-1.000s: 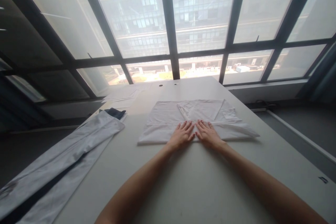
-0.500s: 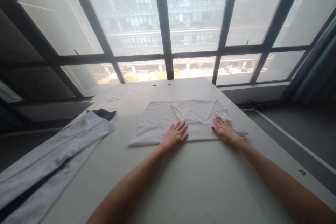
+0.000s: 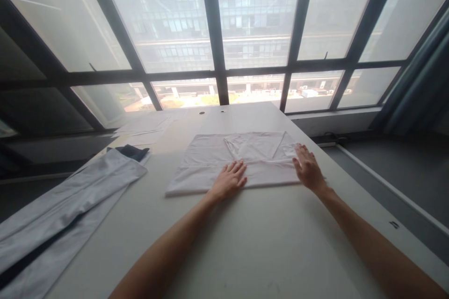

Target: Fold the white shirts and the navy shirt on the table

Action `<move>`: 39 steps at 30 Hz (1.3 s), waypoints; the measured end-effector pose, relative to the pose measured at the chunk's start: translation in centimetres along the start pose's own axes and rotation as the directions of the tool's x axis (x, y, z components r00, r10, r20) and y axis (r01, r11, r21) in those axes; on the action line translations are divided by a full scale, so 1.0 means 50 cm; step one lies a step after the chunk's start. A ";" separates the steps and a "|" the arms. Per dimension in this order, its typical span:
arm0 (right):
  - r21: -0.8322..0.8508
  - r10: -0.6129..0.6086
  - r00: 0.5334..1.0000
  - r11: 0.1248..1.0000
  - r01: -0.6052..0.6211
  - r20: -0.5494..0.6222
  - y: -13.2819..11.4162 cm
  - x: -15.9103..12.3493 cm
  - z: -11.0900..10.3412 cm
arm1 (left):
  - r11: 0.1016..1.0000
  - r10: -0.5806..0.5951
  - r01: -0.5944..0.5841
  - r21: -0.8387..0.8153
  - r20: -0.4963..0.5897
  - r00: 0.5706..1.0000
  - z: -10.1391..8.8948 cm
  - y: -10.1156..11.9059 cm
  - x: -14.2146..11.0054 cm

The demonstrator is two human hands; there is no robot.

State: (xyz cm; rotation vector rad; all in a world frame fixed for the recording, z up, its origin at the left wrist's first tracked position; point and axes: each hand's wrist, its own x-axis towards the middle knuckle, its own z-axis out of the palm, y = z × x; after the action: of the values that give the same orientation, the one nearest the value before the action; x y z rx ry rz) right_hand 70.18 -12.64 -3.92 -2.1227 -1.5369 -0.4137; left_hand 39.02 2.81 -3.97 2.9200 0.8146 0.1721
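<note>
A white garment (image 3: 206, 149), folded into a wide flat shape, lies on the white table (image 3: 245, 238). Slanting creases run across its far half, and a folded band goes along its near edge. My left hand (image 3: 229, 180) rests flat on that near band around the middle, fingers stretched out. At the garment's right end is my right hand (image 3: 308, 167), fingers extended over the edge; whether the whole palm touches the cloth I cannot tell. Neither hand grips anything.
More white clothing (image 3: 77, 196) with dark parts lies along the table's left side. Sheets of white paper (image 3: 143, 126) are at the far left. Large windows (image 3: 252, 18) stand beyond the table, and a dark curtain (image 3: 414, 88) hangs at right.
My right hand has slid right from beside the left hand to the garment's right end. My left hand stays on the near band. The whole view has shifted slightly.
</note>
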 end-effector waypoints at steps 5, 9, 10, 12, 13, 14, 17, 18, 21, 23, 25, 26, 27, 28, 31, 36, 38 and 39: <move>0.119 -0.327 0.876 0.945 0.304 0.355 -0.082 -0.016 0.027 | 1.000 0.000 0.000 -0.003 -0.002 1.000 0.002 0.000 0.001; 0.143 -0.338 0.822 0.941 0.308 0.458 -0.072 -0.023 0.045 | 1.000 -0.005 0.005 -0.015 0.005 1.000 0.000 0.003 -0.001; 0.139 -0.336 0.825 0.942 0.306 0.454 -0.068 -0.023 0.047 | 1.000 -0.006 0.007 -0.017 0.005 1.000 -0.001 0.004 -0.002; 0.135 -0.337 0.829 0.941 0.310 0.447 -0.062 -0.023 0.050 | 1.000 -0.010 0.010 -0.020 0.001 1.000 -0.003 0.006 -0.004; 0.134 -0.338 0.829 0.941 0.311 0.446 -0.061 -0.023 0.052 | 1.000 -0.013 0.013 -0.020 0.000 1.000 -0.004 0.007 -0.004; 0.132 -0.337 0.829 0.941 0.312 0.446 -0.061 -0.023 0.053 | 1.000 -0.015 0.015 -0.020 0.002 1.000 -0.004 0.007 -0.005; 0.128 -0.333 0.829 0.942 0.310 0.449 -0.060 -0.023 0.056 | 0.999 -0.014 0.015 -0.034 0.010 1.000 -0.005 0.004 -0.004; 0.127 -0.333 0.828 0.942 0.310 0.450 -0.060 -0.024 0.057 | 0.999 -0.010 0.011 -0.045 0.015 1.000 -0.005 0.001 -0.003; 0.132 -0.338 0.825 0.941 0.313 0.453 -0.056 -0.024 0.061 | 0.997 -0.013 0.016 -0.081 0.037 0.999 -0.008 -0.020 -0.007; 0.137 -0.341 0.823 0.940 0.313 0.454 -0.053 -0.024 0.064 | 0.995 -0.052 0.055 -0.083 0.044 0.998 -0.012 -0.045 -0.020; 0.138 -0.339 0.824 0.940 0.311 0.455 -0.052 -0.024 0.066 | 0.992 -0.107 0.109 -0.063 0.041 0.993 -0.018 -0.078 -0.044; 0.137 -0.337 0.824 0.941 0.309 0.456 -0.052 -0.024 0.066 | 0.989 -0.135 0.137 -0.048 0.041 0.990 -0.023 -0.099 -0.061; 0.136 -0.335 0.823 0.942 0.307 0.458 -0.052 -0.024 0.065 | 0.986 -0.162 0.163 -0.029 0.043 0.986 -0.028 -0.122 -0.081; 0.136 -0.334 0.823 0.942 0.307 0.459 -0.053 -0.024 0.065 | 0.982 -0.190 0.190 -0.005 0.050 0.981 -0.033 -0.146 -0.102; 0.135 -0.338 0.822 0.941 0.311 0.458 -0.056 -0.024 0.062 | 0.943 -0.324 0.317 0.099 0.064 0.944 -0.050 -0.221 -0.170; 0.138 -0.344 0.823 0.938 0.317 0.452 -0.057 -0.023 0.061 | 0.872 -0.462 0.447 0.200 0.033 0.886 -0.061 -0.286 -0.235; 0.141 -0.346 0.825 0.938 0.317 0.446 -0.056 -0.023 0.061 | 0.866 -0.470 0.455 0.206 0.029 0.882 -0.059 -0.288 -0.238; 0.141 -0.345 0.827 0.938 0.315 0.444 -0.056 -0.023 0.060 | 0.866 -0.471 0.455 0.205 0.030 0.882 -0.058 -0.286 -0.237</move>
State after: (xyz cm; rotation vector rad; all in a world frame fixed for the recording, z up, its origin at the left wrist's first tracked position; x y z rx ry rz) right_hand 67.06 -11.24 -6.45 -1.9954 -2.1740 0.0474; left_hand 21.28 9.00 -3.93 2.7643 1.5644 -0.0689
